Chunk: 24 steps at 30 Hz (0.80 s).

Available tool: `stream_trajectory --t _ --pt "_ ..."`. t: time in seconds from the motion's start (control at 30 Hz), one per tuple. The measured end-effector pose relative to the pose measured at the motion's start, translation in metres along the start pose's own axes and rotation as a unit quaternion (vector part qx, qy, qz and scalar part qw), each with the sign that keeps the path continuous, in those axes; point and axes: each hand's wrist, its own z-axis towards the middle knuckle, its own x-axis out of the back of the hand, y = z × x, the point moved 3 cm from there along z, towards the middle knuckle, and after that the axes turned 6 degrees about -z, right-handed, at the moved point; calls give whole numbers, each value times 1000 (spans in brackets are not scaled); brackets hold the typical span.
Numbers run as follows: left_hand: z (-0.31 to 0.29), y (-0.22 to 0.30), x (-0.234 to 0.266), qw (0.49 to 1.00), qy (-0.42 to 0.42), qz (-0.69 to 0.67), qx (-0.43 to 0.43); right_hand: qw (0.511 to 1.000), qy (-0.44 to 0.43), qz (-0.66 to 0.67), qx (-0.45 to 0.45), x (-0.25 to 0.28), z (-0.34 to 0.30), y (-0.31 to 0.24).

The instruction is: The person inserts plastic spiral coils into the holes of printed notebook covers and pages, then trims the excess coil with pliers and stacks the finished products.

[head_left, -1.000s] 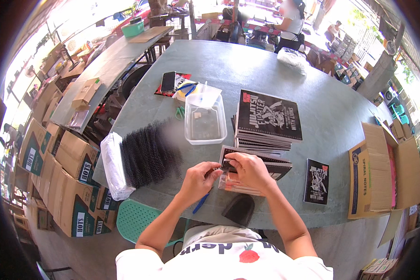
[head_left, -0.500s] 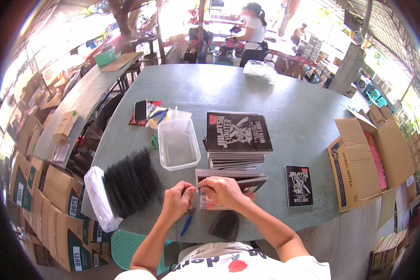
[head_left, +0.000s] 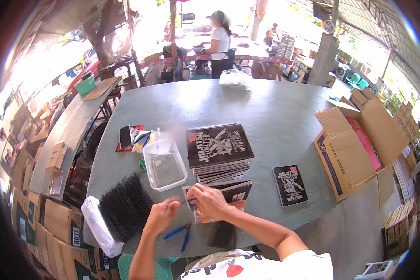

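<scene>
My right hand is closed on the upper left part of a notebook with a dark cover, near the front of the table; a reddish, clear-looking edge shows below the fingers. My left hand hovers just left of it, fingers stretched and slightly apart, nothing visible in them. Blue-handled cutting pliers lie open below that hand. Beyond the right hand rises a stack of black spiral notebooks. A clear plastic tub left of the stack has a small pale piece in it.
Black spiral coils lie beside a white plastic-wrapped bundle at left. A single notebook and an open carton are at right. A phone and green scissors lie near the tub. A person stands beyond the table.
My left hand has moved away from the right hand, down and left, and its fingers have opened. A small pale piece now shows in the tub. The view has shifted.
</scene>
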Motion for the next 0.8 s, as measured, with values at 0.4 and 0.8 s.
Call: stream_trajectory --t 0.4,0.8 --pt "1 20 -4 937 143 153 -281 996 -7 86 17 -5 -2 5" --pt "-50 -51 -191 977 -126 84 -151 993 55 83 68 -16 -15 2"
